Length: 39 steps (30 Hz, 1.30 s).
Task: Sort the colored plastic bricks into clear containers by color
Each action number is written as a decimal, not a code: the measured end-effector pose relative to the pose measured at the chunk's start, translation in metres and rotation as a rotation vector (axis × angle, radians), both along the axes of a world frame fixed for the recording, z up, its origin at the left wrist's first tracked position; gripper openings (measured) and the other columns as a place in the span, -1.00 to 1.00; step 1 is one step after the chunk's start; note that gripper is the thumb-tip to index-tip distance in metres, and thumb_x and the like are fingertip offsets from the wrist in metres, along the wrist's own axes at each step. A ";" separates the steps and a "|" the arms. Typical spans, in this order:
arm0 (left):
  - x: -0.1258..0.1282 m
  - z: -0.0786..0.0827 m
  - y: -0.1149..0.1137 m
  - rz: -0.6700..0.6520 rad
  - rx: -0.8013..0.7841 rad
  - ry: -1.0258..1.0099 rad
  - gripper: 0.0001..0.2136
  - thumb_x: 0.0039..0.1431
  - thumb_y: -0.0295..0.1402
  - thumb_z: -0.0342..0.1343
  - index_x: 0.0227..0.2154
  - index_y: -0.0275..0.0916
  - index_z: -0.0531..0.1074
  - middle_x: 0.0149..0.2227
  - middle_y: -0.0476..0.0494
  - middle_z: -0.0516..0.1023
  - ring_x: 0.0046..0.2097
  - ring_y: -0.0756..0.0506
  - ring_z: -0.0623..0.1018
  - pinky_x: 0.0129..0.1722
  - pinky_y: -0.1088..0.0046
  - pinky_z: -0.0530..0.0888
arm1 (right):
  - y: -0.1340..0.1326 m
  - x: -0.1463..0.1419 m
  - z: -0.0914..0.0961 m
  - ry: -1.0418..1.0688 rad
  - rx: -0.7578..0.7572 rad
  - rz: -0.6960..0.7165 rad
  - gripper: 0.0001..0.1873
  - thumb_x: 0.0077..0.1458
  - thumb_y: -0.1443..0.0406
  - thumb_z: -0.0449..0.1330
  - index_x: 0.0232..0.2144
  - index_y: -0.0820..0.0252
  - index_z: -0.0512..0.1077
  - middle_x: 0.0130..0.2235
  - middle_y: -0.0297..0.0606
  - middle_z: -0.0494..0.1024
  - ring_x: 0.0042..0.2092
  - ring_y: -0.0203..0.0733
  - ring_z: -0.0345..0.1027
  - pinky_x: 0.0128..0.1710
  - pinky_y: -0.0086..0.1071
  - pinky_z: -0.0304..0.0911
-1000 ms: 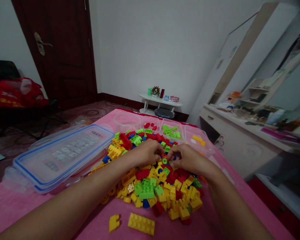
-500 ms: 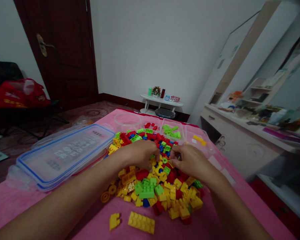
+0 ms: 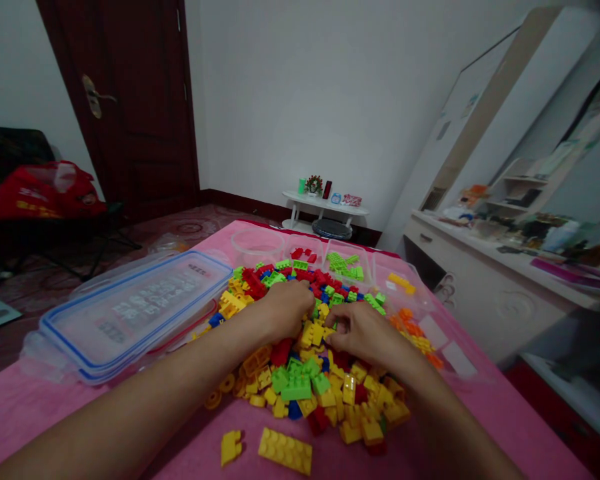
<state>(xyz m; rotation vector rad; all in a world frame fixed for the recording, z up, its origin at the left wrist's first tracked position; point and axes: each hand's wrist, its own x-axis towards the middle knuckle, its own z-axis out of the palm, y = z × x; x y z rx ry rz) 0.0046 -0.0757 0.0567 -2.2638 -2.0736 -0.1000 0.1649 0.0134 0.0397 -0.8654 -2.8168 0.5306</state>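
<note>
A heap of plastic building bricks (image 3: 347, 400), yellow, green, red and blue, covers the middle of the pink cloth. My left hand (image 3: 289, 308) is curled down into the heap, its fingertips hidden among the bricks. Just right of it, my right hand (image 3: 356, 327) has bent fingers, thumb and forefinger near yellow bricks (image 3: 314, 333); whatever they grip is too small to tell. A green brick cluster (image 3: 296, 385) lies on the near side. Closer to me, a long yellow brick (image 3: 285, 451) and a small yellow piece (image 3: 231, 447) lie apart from the heap.
Clear tubs stand behind the heap, with red bricks (image 3: 304, 255), green bricks (image 3: 345, 264) and a yellow brick (image 3: 401, 283) in them. Orange pieces (image 3: 411, 327) lie at the right. A blue-rimmed plastic lid (image 3: 135, 313) rests at the left. A dresser (image 3: 485, 267) stands beyond the right edge.
My right hand has moved slightly nearer and left over the heap, uncovering orange pieces on the right. My left hand stays in the heap, and the view has shifted a little.
</note>
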 end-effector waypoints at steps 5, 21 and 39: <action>-0.016 -0.001 0.010 0.073 0.140 -0.220 -0.77 -0.15 -0.39 0.17 -0.32 -0.18 0.54 -0.26 -0.15 0.52 -0.23 -0.15 0.48 -0.29 0.41 0.37 | 0.019 0.000 -0.008 0.384 -0.524 -0.137 -0.77 -0.14 0.21 0.22 -0.39 0.20 0.36 -0.59 -0.45 0.38 -0.62 -0.37 0.21 -0.63 -0.50 0.09; -0.022 -0.011 0.026 -0.001 0.303 -0.976 -0.79 -0.04 -0.27 0.15 -0.37 -0.29 0.51 -0.42 -0.04 0.52 -0.39 0.00 0.42 -0.41 0.55 0.30 | -0.010 -0.017 -0.014 0.969 -1.316 -0.262 -0.66 -0.06 0.17 0.25 -0.21 0.16 0.36 -0.35 -0.35 0.41 -0.50 -0.40 0.30 -0.67 -0.59 0.16; -0.019 -0.032 0.032 0.091 0.000 -1.299 -0.65 -0.20 -0.18 0.26 -0.37 -0.33 0.45 -0.47 0.00 0.42 -0.43 0.04 0.35 -0.43 0.58 0.27 | -0.006 -0.017 -0.013 0.692 0.116 -0.136 -0.79 -0.04 0.42 0.12 -0.27 0.16 0.38 -0.23 -0.23 0.43 -0.17 -0.16 0.32 -0.16 -0.30 0.23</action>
